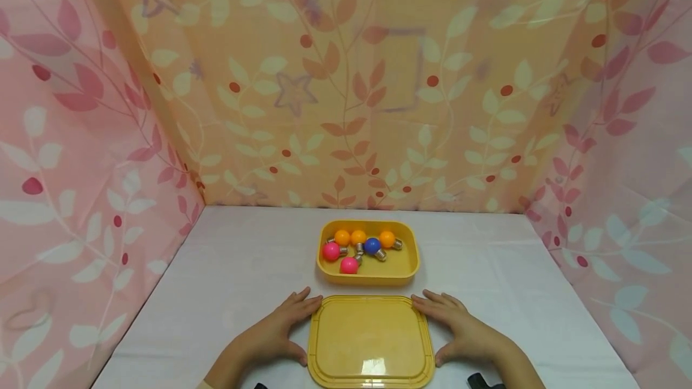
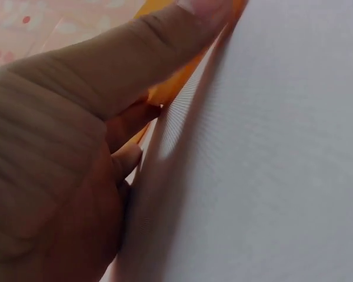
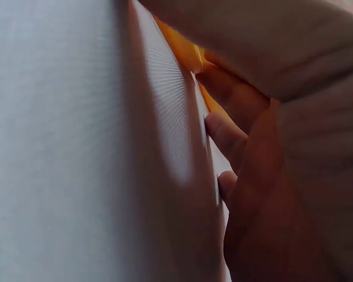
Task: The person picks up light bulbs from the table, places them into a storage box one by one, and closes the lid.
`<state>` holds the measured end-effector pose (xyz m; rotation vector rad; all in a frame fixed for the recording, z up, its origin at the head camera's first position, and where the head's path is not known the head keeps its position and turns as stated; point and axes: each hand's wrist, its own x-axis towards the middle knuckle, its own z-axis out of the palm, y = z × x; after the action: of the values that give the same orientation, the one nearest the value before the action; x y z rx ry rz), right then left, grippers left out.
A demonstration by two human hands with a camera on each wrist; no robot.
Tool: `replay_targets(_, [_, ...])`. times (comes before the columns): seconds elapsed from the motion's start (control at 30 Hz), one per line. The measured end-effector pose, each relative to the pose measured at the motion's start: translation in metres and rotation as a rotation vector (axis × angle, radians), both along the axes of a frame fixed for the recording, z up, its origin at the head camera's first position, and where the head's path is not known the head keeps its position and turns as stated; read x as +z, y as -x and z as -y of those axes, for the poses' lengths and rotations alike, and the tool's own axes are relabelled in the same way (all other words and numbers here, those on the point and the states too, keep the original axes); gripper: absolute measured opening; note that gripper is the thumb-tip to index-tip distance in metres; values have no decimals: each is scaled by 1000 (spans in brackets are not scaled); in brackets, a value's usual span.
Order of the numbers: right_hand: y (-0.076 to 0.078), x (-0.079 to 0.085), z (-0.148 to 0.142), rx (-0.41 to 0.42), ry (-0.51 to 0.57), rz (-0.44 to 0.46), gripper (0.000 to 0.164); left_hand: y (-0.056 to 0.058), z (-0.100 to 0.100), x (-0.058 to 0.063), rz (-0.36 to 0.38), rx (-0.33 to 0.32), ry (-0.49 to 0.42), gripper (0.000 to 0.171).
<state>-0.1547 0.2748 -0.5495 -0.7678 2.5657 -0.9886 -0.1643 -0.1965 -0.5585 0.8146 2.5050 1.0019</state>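
A yellow rectangular lid (image 1: 370, 340) with rounded corners and a grooved border lies flat in front of me. My left hand (image 1: 278, 330) is at its left side, index finger touching the far left corner and thumb by the lower left edge. Mirroring it, my right hand (image 1: 466, 330) has its fingers spread at the far right corner, its thumb near the right edge. In the left wrist view, the thumb (image 2: 123, 64) overlaps a yellow side; the right wrist view has fingers (image 3: 229, 94) against yellow too. Neither hand lifts anything.
Beyond the lid stands a yellow tray (image 1: 373, 280) holding several small bulbs: orange ones, pink ones and a blue bulb (image 1: 372, 246). All of it sits on a white cloth (image 1: 243, 257). A patterned curtain (image 1: 346, 107) closes the back, and pink cloth hangs on both sides.
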Motion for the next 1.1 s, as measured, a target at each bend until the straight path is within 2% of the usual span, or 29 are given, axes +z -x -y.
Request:
replay_targets(0.2, [1,1,-3,-49,33,102,101,-1,2,2,122,47,-96,103])
replay_targets(0.4, [3,0,-6,-66,52,154,98,1,3,7,168,44,-160,95])
replay_targets(0.53, [6,1,-7,-59,121,182,92,2,4,10,197,27,-229,92])
replay_targets(0.7, [9,1,-6,-28,252,183,86,2,3,13,289,37,-386,84])
replay_targets(0.77, [10,0,-5,-24,280,165,87,3,2,14,300,42,-449,82])
replay_targets(0.87, [10,1,-4,-49,301,129,85,3,2,15,278,39,-511,79])
replay_targets(0.97, [9,2,-4,-63,338,74,80,3,2,17,257,36,-546,77])
replay_targets(1.1, [6,4,-3,-52,440,57,71,0,0,19,234,60,-566,74])
